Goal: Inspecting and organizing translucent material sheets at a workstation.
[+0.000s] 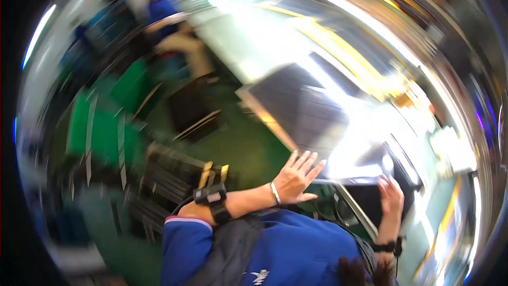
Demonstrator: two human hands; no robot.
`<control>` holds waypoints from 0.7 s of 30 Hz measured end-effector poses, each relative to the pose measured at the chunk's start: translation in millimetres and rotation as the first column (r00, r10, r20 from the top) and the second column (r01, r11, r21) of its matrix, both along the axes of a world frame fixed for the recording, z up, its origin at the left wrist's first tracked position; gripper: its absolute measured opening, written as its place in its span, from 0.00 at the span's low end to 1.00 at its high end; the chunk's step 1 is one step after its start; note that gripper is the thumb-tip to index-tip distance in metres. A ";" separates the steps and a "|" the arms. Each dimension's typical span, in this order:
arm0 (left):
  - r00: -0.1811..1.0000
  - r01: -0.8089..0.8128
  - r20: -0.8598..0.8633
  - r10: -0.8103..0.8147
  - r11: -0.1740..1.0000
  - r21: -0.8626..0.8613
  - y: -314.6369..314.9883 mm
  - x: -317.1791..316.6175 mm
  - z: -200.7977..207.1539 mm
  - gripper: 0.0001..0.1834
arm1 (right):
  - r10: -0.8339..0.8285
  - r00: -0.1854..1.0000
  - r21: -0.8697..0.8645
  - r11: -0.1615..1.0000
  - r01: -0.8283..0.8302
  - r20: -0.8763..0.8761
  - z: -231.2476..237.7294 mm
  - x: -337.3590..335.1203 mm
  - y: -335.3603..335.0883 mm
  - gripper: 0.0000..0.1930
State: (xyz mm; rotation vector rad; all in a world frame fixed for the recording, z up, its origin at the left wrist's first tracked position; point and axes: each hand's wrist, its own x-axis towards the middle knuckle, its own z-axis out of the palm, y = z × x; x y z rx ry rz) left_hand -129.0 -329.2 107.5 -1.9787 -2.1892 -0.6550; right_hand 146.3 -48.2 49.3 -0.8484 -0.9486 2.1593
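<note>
My left hand (pixel 297 181) is open, its fingers spread, beside the near edge of a flat dark panel with a light brown border (pixel 275 95) on the bench. I cannot tell whether the fingers touch it. My right hand (pixel 391 196) is at the near side of a glossy, screen-like panel (pixel 365 172) that reflects bright light. Its fingers look stretched out but are blurred, and contact with the panel's edge cannot be made out. Neither hand visibly holds anything.
A pale workbench (pixel 254 47) runs away ahead. Green crates (pixel 103 132) and a dark stool-like thing (pixel 193 108) stand on the left. Farther off, a person in a blue top (pixel 164 13) sits by the bench. Motion blurs much of the surroundings.
</note>
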 end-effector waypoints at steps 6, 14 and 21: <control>0.829 0.426 0.341 -0.444 0.895 0.131 76.2 73.1 32.9 0.12 | -0.245 0.915 0.163 0.937 0.308 -0.320 133.2 104.2 -115.1 0.12; -0.030 0.398 0.992 0.120 0.912 -0.098 238.6 90.2 28.8 0.15 | -0.760 0.467 0.697 0.628 0.346 0.452 67.5 220.1 13.0 0.34; 0.080 0.423 0.981 0.175 0.885 -0.192 241.9 72.3 -67.3 0.41 | -0.279 0.826 0.234 0.955 0.184 0.490 -7.8 220.5 42.4 0.17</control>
